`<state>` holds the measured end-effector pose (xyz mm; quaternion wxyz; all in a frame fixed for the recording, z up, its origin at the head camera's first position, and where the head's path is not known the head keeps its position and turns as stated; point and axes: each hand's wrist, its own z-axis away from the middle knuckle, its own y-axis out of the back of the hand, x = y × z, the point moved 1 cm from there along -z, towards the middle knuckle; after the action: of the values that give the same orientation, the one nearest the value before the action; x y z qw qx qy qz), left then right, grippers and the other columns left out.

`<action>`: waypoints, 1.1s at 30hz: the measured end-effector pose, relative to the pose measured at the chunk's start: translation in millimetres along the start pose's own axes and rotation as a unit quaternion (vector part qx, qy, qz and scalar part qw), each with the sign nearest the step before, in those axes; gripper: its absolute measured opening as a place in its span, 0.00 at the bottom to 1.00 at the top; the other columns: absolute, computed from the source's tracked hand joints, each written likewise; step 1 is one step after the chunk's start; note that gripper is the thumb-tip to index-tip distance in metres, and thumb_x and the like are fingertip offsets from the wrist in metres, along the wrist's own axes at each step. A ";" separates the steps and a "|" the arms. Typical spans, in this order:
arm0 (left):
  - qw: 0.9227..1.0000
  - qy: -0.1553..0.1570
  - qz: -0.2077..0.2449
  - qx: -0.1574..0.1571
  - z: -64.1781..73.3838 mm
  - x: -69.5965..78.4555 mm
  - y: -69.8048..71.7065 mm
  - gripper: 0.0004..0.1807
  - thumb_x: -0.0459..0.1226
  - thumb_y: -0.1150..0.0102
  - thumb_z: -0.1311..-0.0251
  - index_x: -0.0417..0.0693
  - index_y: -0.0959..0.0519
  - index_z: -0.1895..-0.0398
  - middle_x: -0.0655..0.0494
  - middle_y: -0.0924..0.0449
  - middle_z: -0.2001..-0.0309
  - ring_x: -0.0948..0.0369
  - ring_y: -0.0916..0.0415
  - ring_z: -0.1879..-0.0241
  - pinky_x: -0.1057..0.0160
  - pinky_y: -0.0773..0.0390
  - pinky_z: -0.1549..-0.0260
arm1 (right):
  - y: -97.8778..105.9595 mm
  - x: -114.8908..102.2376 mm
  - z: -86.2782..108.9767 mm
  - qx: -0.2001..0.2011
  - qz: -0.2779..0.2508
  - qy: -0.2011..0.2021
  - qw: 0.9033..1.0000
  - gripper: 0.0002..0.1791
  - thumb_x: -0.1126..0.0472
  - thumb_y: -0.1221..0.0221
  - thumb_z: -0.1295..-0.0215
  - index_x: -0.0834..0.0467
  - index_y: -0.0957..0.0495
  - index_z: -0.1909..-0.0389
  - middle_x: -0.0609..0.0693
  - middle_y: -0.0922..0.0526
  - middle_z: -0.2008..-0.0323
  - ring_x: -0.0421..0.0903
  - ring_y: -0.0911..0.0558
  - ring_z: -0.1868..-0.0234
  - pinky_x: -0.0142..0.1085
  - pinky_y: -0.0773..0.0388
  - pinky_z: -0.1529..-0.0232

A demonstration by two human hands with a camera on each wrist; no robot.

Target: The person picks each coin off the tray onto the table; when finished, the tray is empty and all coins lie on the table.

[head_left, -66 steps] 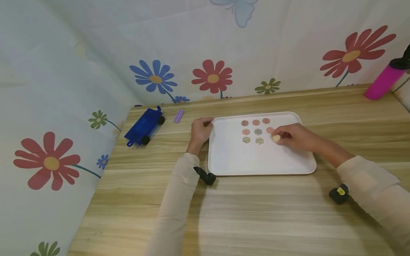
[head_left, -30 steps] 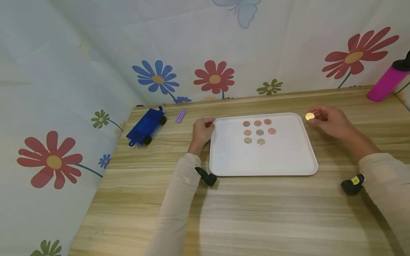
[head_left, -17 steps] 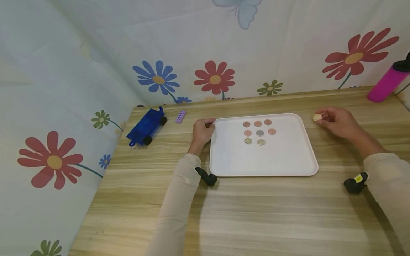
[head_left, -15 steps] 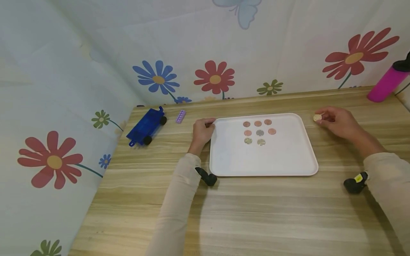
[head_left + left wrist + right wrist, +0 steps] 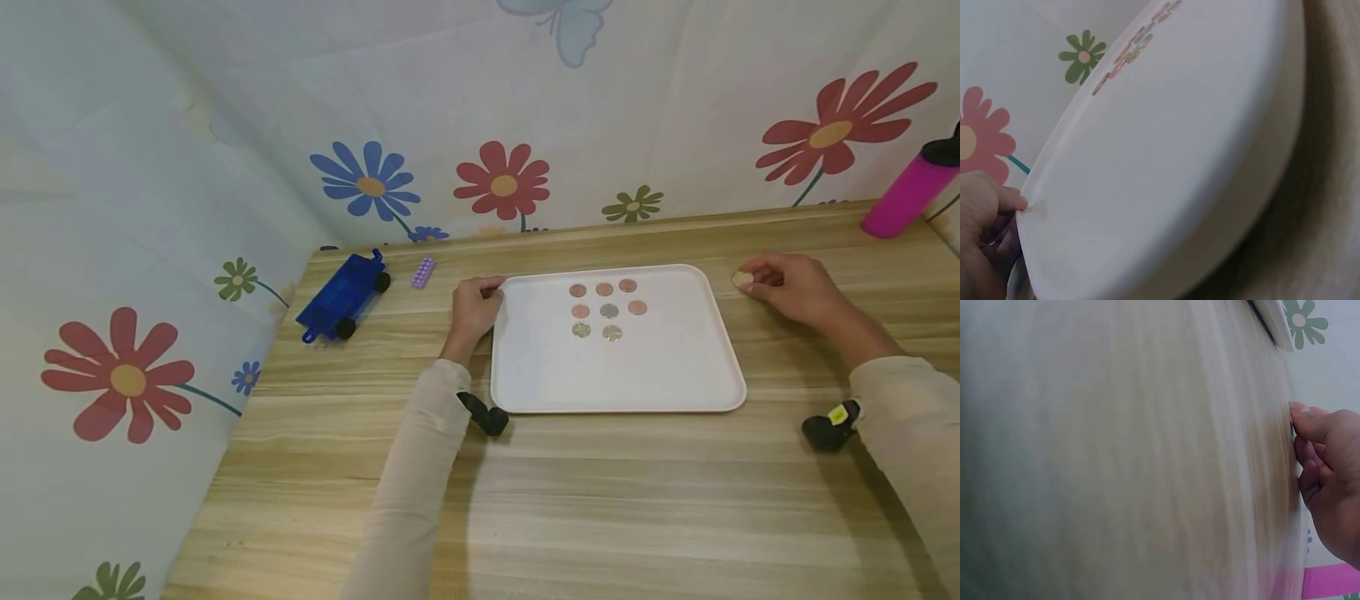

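My left hand [image 5: 474, 310] holds the far left corner of a white tray [image 5: 615, 379]; in the left wrist view its thumb rests on the tray rim. On the tray lie several coins in three rows: copper coins [image 5: 604, 289], a silver coin [image 5: 609, 311] in the middle and two gold-coloured coins [image 5: 581, 330] in front. Beyond the tray's right side, my right hand [image 5: 791, 287] pinches another gold-coloured coin [image 5: 742, 279] between thumb and fingers, low over the wooden table. Whether that coin touches the wood I cannot tell.
A blue toy wagon base [image 5: 341, 298] with black wheels stands at the far left, beside a small purple toy brick [image 5: 423, 273]. A magenta bottle [image 5: 903, 196] with a black lid stands at the back right. A flower-printed cloth [image 5: 675, 108] hangs behind the table.
My right hand has lifted the gold-coloured coin from the tray's front row and carried it right, past the tray edge, then dipped slightly. My left hand has stayed at the corner.
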<state>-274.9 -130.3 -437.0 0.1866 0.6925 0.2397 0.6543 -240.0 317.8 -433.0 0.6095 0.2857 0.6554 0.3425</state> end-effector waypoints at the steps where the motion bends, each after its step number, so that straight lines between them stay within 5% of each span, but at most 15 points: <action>1: 1.000 0.000 0.000 0.000 0.0 0.0 0.1 0.15 0.28 0.42 0.34 0.37 0.15 0.47 0.39 0.12 0.51 0.49 0.16 0.51 0.57 0.17 0.50 | -0.2 0.1 -0.4 0.001 0.002 0.000 1.000 0.20 0.62 0.38 0.29 0.71 0.23 0.43 0.70 0.19 0.56 0.55 0.23 0.59 0.14 0.37 0.69; 9: 1.000 0.000 -0.002 -0.002 -0.4 -0.7 -0.7 0.15 0.28 0.43 0.33 0.37 0.15 0.47 0.40 0.13 0.50 0.49 0.16 0.50 0.56 0.17 0.48 | -1.2 0.3 -3.0 0.008 0.021 0.016 1.000 0.19 0.62 0.37 0.30 0.72 0.22 0.46 0.68 0.19 0.61 0.48 0.25 0.64 0.18 0.35 0.70; 15: 1.000 0.001 -0.011 -0.002 0.8 0.5 -0.8 0.15 0.28 0.43 0.32 0.38 0.15 0.46 0.41 0.12 0.50 0.50 0.16 0.50 0.56 0.17 0.49 | -1.4 -0.3 -4.3 0.013 0.023 0.021 0.999 0.18 0.63 0.37 0.30 0.73 0.21 0.47 0.67 0.18 0.62 0.31 0.30 0.70 0.19 0.34 0.71; 26: 1.000 0.001 -0.010 -0.002 0.8 0.1 -1.0 0.15 0.28 0.43 0.32 0.39 0.15 0.46 0.41 0.12 0.50 0.50 0.16 0.50 0.56 0.17 0.49 | -0.7 -4.2 -5.3 -0.006 0.021 -0.009 1.000 0.21 0.60 0.41 0.27 0.72 0.24 0.42 0.70 0.21 0.57 0.57 0.25 0.58 0.22 0.34 0.68; 33: 1.000 0.001 -0.007 -0.004 0.8 0.1 -0.9 0.15 0.29 0.44 0.32 0.38 0.15 0.45 0.41 0.13 0.50 0.49 0.16 0.50 0.55 0.17 0.50 | -1.7 -4.0 -7.0 -0.013 0.016 -0.027 0.999 0.23 0.59 0.43 0.25 0.72 0.26 0.39 0.73 0.22 0.50 0.64 0.25 0.50 0.41 0.26 0.55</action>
<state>-274.2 -129.5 -437.5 0.1937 0.6893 0.2424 0.6546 -246.5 312.9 -431.8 0.6255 0.2970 0.6294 0.3527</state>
